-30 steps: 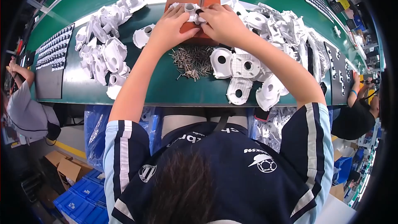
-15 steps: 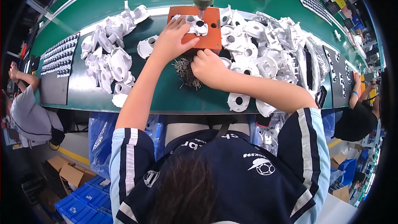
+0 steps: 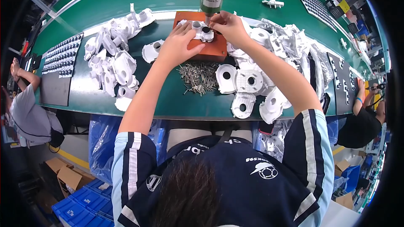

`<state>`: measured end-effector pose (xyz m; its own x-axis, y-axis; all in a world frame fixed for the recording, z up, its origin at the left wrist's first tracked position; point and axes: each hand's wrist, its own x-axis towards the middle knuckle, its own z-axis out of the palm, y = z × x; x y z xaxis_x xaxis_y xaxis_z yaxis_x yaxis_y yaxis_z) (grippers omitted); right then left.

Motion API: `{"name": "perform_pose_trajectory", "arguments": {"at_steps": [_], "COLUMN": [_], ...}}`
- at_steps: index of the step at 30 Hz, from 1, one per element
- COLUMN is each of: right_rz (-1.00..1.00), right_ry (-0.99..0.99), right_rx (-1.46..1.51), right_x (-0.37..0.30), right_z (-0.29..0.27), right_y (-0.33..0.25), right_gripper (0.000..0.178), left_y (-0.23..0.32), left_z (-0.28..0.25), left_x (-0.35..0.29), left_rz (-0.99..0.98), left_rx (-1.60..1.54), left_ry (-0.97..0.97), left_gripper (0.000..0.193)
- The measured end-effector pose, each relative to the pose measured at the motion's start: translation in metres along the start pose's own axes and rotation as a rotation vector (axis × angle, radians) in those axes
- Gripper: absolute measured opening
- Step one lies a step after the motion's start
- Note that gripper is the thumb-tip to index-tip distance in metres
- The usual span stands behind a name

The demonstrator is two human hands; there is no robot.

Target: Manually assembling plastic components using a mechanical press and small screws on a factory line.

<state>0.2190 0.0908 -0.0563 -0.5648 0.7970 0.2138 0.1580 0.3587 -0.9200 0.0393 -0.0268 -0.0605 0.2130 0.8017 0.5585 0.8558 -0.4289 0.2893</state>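
Note:
A white plastic housing with round openings sits on an orange block. My left hand lies over the left end of the housing, fingers stretched out and thumb spread toward the block's front. At the housing's far right, just by the tip of a green press-like tool, my right hand is closed in a pinch. Whatever its fingertips hold is too small to make out. In front of the block lies a loose pile of small metal pins, apart from both hands.
White housings are heaped on the left and the right of the green table. Trays of small dark-and-white parts stand at the far left and right. A person works at the left, another at the right.
My right hand has moved from the pin pile up to the tool's tip at the housing. My left hand stays on the housing. The view has shifted slightly.

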Motion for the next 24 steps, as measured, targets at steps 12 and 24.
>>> {"name": "perform_pose_trajectory", "arguments": {"at_steps": [12,24], "right_rz": [-0.149,-0.338], "right_ry": [0.037,-0.159], "right_rx": [-0.414,-0.959], "right_x": [-0.003,-0.031], "right_z": [0.008,0.0], "right_y": [-0.013,-0.032], "right_gripper": [0.024,0.036], "left_y": [-0.003,-0.003], "left_z": [0.0,0.003], "left_x": [-0.002,-0.002], "left_rz": [-0.016,-0.002], "left_rx": [-0.016,0.0], "left_ry": [-0.01,-0.009], "left_gripper": [0.041,0.041]}}
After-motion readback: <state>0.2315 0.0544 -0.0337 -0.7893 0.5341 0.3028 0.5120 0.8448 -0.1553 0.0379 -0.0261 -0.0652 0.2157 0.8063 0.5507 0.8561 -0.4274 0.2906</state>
